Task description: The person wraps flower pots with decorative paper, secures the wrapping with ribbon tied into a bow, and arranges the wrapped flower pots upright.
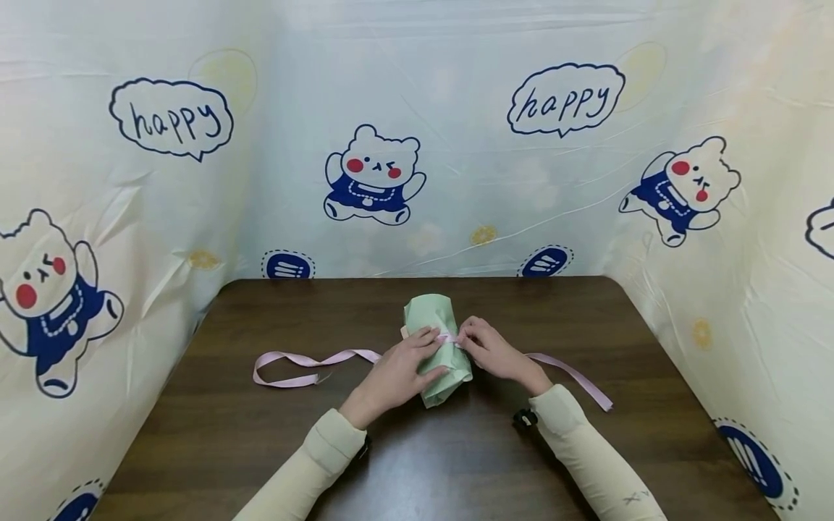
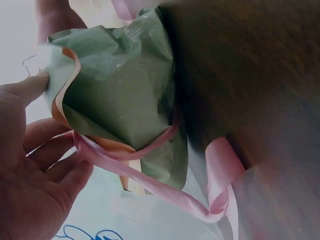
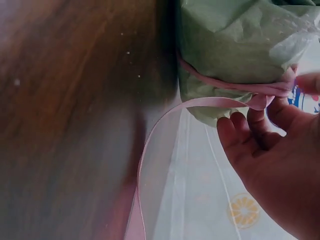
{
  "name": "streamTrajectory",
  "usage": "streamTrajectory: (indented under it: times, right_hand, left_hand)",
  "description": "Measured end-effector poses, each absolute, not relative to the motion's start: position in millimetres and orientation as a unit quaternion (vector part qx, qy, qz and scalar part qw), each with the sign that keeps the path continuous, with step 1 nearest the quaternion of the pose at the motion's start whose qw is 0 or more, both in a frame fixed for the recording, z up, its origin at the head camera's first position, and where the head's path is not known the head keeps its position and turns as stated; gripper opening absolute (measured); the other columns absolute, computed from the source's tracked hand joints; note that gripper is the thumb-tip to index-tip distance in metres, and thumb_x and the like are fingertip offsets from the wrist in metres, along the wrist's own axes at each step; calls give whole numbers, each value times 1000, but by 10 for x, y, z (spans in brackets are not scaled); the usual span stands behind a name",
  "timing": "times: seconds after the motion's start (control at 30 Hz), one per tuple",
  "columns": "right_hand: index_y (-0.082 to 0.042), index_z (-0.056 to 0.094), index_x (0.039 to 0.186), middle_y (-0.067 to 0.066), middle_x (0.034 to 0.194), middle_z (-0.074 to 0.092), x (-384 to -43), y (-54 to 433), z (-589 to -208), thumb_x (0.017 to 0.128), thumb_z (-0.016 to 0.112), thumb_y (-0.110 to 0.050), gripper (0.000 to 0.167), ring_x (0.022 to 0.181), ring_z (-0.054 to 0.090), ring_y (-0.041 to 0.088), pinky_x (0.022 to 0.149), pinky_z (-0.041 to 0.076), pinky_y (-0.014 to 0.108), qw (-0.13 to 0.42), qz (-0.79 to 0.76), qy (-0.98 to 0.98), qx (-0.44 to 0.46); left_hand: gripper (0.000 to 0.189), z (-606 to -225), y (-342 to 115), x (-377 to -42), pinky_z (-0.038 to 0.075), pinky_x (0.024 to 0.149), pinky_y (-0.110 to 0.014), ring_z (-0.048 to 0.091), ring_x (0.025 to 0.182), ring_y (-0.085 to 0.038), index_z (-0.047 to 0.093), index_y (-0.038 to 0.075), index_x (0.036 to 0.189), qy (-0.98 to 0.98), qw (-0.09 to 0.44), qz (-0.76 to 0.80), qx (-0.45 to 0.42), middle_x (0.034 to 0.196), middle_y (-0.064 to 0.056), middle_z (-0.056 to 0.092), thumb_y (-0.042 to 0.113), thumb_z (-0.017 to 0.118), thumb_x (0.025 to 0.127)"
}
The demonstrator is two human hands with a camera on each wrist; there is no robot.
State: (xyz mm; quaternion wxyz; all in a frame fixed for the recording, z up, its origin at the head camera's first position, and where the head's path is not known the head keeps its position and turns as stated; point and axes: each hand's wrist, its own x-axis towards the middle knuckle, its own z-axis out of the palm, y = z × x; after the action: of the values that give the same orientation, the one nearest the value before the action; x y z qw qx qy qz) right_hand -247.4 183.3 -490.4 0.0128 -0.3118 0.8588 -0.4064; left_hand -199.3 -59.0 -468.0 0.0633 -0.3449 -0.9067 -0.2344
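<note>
A mint-green paper-wrapped bundle [image 1: 438, 311] lies on the dark wooden table, a pink ribbon [image 1: 446, 338] crossing around its middle. My left hand [image 1: 405, 362] rests on the bundle from the left, thumb spread apart on the paper [image 2: 112, 82] and fingertips against the ribbon [image 2: 145, 177]. On the opposite side, my right hand [image 1: 489, 347] pinches the ribbon [image 3: 272, 90] between thumb and forefinger where its strands cross. The right wrist view shows its other fingers curled loosely. An orange-tan edge of the wrapping shows in the left wrist view; the contents are hidden.
One long ribbon tail [image 1: 283, 357] loops over the table [image 1: 260, 434] to the left. The other tail [image 1: 576, 376] trails right behind the right wrist. A pale printed cloth [image 1: 456, 87] hangs along the back and both sides.
</note>
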Motion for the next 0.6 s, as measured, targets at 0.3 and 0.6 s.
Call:
streamTrajectory:
  times: [0.3, 0.6]
  right_hand:
    - [-13, 65, 88, 1, 92, 64, -2469, 1917, -4894, 99, 68, -16, 12, 83, 62, 15, 75, 55, 29, 9, -444, 842, -306]
    - [-8, 78, 97, 4, 93, 75, -2446, 2047, -4772, 97, 69, -11, 9, 81, 67, 15, 74, 60, 35, -61, -425, 855, -289]
  left_hand:
    - [55, -4715, -572, -1970, 44, 112, -40, 43, 146, -23, 58, 9, 144, -908, 65, -221, -349, 151, -5, 54, 42, 63, 101]
    - [54, -4685, -573, -1995, 43, 113, -41, 44, 145, -26, 59, 7, 143, -904, 50, -243, -349, 150, -8, 54, 39, 64, 101]
